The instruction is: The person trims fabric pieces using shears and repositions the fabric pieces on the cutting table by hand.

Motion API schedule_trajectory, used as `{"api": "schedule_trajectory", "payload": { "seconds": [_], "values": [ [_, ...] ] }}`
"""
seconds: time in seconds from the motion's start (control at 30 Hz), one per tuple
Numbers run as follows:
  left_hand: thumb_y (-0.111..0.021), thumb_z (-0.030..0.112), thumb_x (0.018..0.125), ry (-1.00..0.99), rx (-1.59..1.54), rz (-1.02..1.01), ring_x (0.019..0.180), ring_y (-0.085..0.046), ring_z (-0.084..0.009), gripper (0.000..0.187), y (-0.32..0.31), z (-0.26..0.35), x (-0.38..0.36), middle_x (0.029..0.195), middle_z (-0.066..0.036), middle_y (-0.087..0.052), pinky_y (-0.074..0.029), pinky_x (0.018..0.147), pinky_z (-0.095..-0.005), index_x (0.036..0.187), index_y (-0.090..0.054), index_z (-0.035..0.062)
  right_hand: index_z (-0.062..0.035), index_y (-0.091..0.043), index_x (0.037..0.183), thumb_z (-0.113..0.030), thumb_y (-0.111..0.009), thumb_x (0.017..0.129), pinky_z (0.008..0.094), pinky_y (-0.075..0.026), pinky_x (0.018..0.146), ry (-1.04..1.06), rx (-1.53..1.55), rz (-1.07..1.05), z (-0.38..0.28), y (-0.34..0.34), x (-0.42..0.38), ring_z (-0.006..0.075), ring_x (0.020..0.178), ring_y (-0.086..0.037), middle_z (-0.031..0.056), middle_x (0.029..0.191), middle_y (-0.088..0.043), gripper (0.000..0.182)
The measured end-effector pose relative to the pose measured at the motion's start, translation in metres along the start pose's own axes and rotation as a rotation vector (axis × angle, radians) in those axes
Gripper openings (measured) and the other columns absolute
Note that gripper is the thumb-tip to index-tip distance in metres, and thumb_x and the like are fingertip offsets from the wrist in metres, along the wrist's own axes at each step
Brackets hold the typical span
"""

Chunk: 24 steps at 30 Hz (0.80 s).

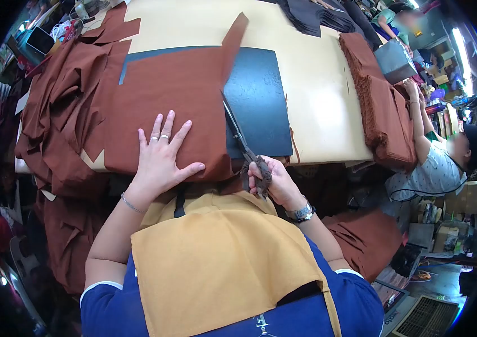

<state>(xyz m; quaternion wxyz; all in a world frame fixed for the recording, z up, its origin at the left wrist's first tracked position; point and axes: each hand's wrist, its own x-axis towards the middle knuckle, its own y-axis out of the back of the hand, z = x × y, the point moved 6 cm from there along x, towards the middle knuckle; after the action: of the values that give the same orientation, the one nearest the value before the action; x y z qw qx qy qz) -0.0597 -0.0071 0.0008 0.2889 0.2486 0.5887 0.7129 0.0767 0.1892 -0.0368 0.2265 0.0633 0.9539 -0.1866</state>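
My left hand [162, 149] lies flat with fingers spread on a sheet of reddish-brown fabric [165, 84]. Wrapped cloth covers the handles of a pair of scissors [238, 132], and my right hand [269, 180] grips them at the table's near edge. The blades point away from me along the fabric's right edge. Beyond their tips, a narrow strip of the same fabric [234, 42] stands up, slightly blurred. Under the fabric lies a dark blue board [258, 101], bare on its right side.
Crumpled brown fabric [64, 101] hangs over the table's left side. A thick folded brown stack [382, 106] sits at the right end of the cream table [323, 101]. Dark cloth pieces [309, 17] lie at the back. A co-worker [432, 163] reaches in from the right.
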Motion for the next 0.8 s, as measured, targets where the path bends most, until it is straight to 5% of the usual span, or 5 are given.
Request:
{"api": "schedule_trajectory", "payload": {
  "seconds": [0.2,0.3,0.33,0.43,0.8],
  "values": [
    [-0.058,0.057,0.085,0.030,-0.123,0.017,0.143,-0.020,-0.0345,0.070,0.005,0.000,-0.003,0.152,-0.016,-0.029,-0.010,0.111,-0.0631,0.141,-0.044,0.0177,-0.0098,-0.056,0.085,-0.029,-0.065,0.091,0.0219,-0.048,0.056,-0.008,0.001,-0.022,0.000,-0.001,-0.001,0.0062,0.059,-0.057,-0.0008,0.068,-0.059,0.022],
    [-0.054,0.043,0.092,-0.123,-0.715,-0.063,0.133,-0.039,-0.0325,0.046,0.052,0.021,0.005,0.134,-0.014,-0.053,-0.018,0.111,-0.0558,0.124,-0.057,0.0102,-0.0096,-0.057,0.088,-0.027,-0.065,0.092,0.0218,-0.049,0.057,0.019,0.025,-0.029,-0.002,-0.002,-0.003,0.0057,0.061,-0.057,-0.0011,0.068,-0.059,0.020],
    [-0.051,0.034,0.095,-0.321,-0.919,0.085,0.111,-0.058,-0.0283,0.033,0.082,0.039,0.006,0.105,-0.008,-0.066,-0.026,0.108,-0.0475,0.108,-0.064,0.0062,-0.0096,-0.057,0.088,-0.026,-0.065,0.092,0.0217,-0.049,0.058,0.025,0.032,-0.033,0.000,-0.003,-0.004,0.0057,0.061,-0.057,-0.0013,0.068,-0.059,0.019],
    [-0.048,0.040,0.098,-0.835,-1.237,0.104,0.079,-0.066,-0.0249,0.038,0.164,0.086,-0.013,0.083,-0.005,-0.066,-0.031,0.105,-0.0448,0.091,-0.065,0.0069,-0.0090,-0.058,0.090,-0.026,-0.065,0.091,0.0215,-0.049,0.058,0.074,0.027,-0.003,0.006,0.002,-0.002,0.0061,0.060,-0.058,-0.0011,0.069,-0.059,0.019],
    [-0.054,0.029,0.090,-1.224,-1.341,0.472,0.076,-0.064,-0.0241,0.024,0.210,0.132,-0.037,0.084,-0.006,-0.065,-0.041,0.089,-0.0408,0.091,-0.064,0.0074,-0.0082,-0.055,0.085,-0.029,-0.064,0.092,0.0205,-0.044,0.053,-0.002,-0.049,-0.052,0.020,0.007,-0.002,0.0075,0.058,-0.057,0.0010,0.067,-0.059,0.024]
  ]
}}
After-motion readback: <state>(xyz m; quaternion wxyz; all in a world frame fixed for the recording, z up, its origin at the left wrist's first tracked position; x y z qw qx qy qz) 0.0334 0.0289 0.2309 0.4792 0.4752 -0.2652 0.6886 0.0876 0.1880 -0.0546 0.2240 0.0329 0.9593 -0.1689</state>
